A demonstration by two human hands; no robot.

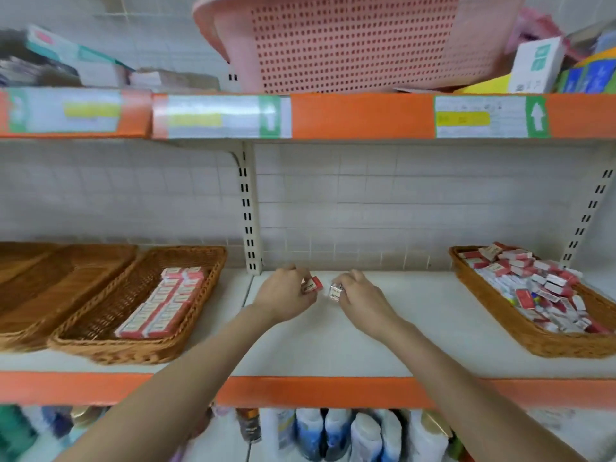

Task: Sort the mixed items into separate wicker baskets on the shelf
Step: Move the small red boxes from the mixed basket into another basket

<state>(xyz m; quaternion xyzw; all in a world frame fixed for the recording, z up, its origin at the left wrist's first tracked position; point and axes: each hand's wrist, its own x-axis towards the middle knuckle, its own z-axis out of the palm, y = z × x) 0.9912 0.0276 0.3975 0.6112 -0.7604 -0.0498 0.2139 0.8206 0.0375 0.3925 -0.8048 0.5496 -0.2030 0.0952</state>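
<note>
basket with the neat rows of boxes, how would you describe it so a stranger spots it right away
Start at the white shelf with the orange front edge, where three wicker baskets sit. Go left of the upright post: it is the basket nearest the left hand. Its red and white boxes lie in tidy rows, unlike the jumbled right basket or the empty far-left basket.

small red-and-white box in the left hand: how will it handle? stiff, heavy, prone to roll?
The small red-and-white box, pinched in the left hand, looks like a carton: probably stiff but crushable. It is likely light for its size. Flat faces suggest it will slide, not roll.
</note>
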